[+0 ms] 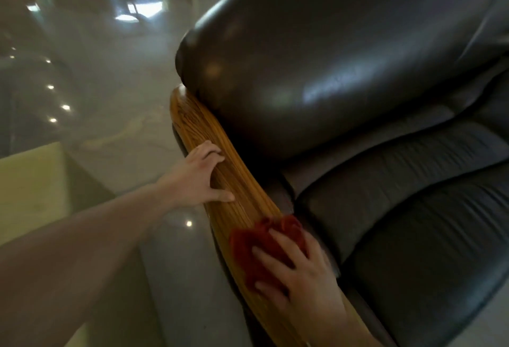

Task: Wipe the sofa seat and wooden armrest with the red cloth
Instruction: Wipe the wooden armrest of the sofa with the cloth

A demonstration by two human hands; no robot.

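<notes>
Down at the near end of the wooden armrest [220,159], the right hand [300,272] lies flat on the red cloth [256,247], palm down, pressing the crumpled fabric against the wood. Its fingers [278,242] are spread apart and extended across the top of the cloth, not curled around it, and the thumb lies along the cloth's near edge; the fabric bunches up past the fingertips toward the seam where the armrest meets the cushion. Farther along the same armrest, the left hand [202,178] rests on the bare wood, well apart from the cloth. Its fingers are loosely bent and slightly separated, the tips hooked over the upper side of the rail, while the thumb stretches out along the grain toward the cloth; it holds nothing. The left forearm reaches in from the lower left of the head view. Right of the armrest lies the dark leather sofa seat [413,236], creased and glossy, with the rounded leather backrest [330,71] bulging above it and touching the far end of the wood. Left of the sofa, a shiny grey floor [110,85] reflects small lights; the picture is somewhat blurred.
</notes>
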